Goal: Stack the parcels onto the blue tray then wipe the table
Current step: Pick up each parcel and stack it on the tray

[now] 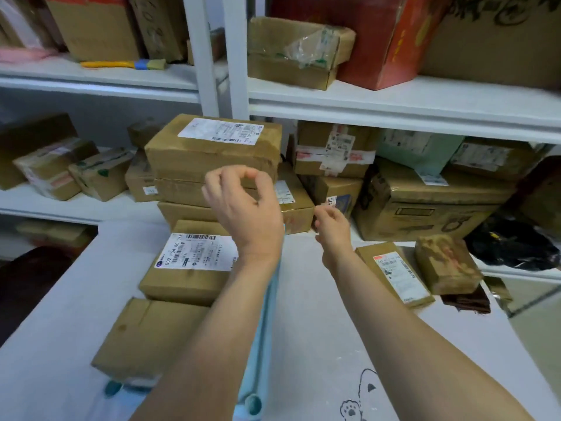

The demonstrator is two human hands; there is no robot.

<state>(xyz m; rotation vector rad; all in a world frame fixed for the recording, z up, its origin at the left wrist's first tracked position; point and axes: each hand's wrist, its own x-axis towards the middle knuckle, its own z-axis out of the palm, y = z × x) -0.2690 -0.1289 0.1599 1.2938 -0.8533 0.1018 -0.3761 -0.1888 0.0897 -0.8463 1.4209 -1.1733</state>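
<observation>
A blue tray lies on the white table and carries several brown parcels. A plain parcel sits nearest, a labelled parcel is behind it, and a tall stack at the back is topped by a big labelled parcel. My left hand hovers in front of that stack with loosely curled fingers, holding nothing. My right hand hangs just right of the stack, fingers loosely curled and empty. A flat labelled parcel and a small crumpled parcel lie on the table to the right.
A dark brown cloth lies under the small parcel near the table's right edge. White shelves full of boxes stand right behind the table. The tablecloth has a cartoon print at the front.
</observation>
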